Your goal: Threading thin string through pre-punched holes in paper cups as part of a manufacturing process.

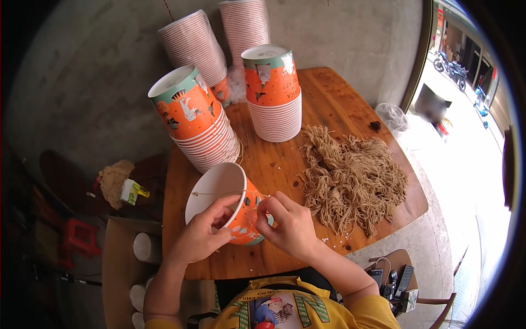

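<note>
A: How far along does it look?

B: I'd judge early. 1 orange paper cup (233,205) lies tilted on its side at the near edge of the wooden surface (329,98), with a thin string (219,193) drawn across its open mouth. 2 stacks of the same cups (200,123) stand behind it, and a big heap of cut tan strings (353,178) lies just to the right.

A: And the hands?

B: The left hand (203,236) has its fingers clamped on the cup's rim and wall. The right hand (290,225) pinches the string's end against the cup's side.

A: The cup itself?

B: White inside, orange outside with small printed figures and a green band; it looks light and easily dented.
</note>
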`<state>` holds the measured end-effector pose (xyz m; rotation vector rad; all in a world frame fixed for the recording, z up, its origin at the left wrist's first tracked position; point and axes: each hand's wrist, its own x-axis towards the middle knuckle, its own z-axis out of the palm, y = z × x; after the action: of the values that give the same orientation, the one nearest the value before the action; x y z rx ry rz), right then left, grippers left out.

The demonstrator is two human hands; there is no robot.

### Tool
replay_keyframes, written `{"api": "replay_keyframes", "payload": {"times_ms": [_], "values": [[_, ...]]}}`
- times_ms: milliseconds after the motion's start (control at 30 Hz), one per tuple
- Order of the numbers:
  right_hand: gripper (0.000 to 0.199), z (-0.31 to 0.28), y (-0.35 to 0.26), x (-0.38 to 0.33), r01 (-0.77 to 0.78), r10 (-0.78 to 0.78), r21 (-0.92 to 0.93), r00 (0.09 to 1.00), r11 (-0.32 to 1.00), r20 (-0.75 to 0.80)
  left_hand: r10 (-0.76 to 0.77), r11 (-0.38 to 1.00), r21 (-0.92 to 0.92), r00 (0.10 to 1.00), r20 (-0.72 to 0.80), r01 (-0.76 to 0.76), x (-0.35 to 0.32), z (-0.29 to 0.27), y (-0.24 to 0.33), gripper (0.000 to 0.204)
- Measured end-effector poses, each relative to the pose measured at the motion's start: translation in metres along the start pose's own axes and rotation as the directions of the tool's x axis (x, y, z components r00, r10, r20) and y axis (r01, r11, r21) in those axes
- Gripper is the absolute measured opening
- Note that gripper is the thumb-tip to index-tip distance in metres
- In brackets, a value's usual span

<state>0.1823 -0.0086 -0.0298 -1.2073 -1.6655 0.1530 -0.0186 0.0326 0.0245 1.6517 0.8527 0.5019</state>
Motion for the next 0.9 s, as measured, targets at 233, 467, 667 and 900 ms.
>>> {"api": "replay_keyframes", "payload": {"times_ms": [233,467,667,900], "values": [[0.013,0.0,-0.002,0.002,0.01,-0.01,-0.031,1.0,0.999,0.013,-0.009,1.0,0.025,1.0,0.01,0.008,-0.001,0.003,0.002,0.062],[0.014,0.0,-0.003,0.002,0.029,-0.026,-0.069,0.999,0.997,0.037,0.035,0.998,0.053,0.999,0.024,-0.037,-0.001,0.004,-0.005,0.061],[0.014,-0.005,-0.005,0.003,0.02,-0.015,-0.08,0.998,0.997,0.059,0.028,0.995,0.099,0.999,0.028,-0.03,0.0,0.009,-0.008,0.06],[0.015,-0.008,-0.002,-0.003,0.0,0.005,-0.054,0.996,0.999,0.091,0.086,0.994,0.055,0.992,0.093,-0.091,0.007,0.017,-0.014,0.053]]}}
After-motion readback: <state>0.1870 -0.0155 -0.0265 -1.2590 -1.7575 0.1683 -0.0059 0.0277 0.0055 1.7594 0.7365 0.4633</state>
